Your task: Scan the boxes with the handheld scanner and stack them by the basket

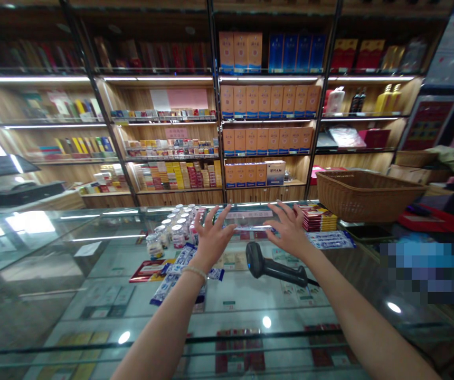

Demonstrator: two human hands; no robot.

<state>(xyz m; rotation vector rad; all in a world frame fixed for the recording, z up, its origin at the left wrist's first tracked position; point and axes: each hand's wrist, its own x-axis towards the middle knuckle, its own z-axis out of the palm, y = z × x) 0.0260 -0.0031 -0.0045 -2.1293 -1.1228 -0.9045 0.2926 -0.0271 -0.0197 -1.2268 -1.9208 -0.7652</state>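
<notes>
My left hand [214,236], with a beaded bracelet at the wrist, is open with fingers spread above the glass counter [104,285]. Opposite it, my right hand [289,232] is also open, its fingers stretched forward. A thin shiny strip [251,228] shows between the two thumbs; I cannot tell whether it is an object or a reflection. Small bottles with white caps [178,236] stand left of my left hand. Blue-and-white packets [167,285] lie under my left wrist. A black barcode scanner [272,266] rests below my right hand.
Red-and-yellow packs [319,218] are stacked beyond my right hand, with more blue-and-white packets [330,239] before them. A wicker basket [369,195] stands at right. A red-and-yellow packet [148,270] lies at left. Stocked shelves [266,153] line the back wall.
</notes>
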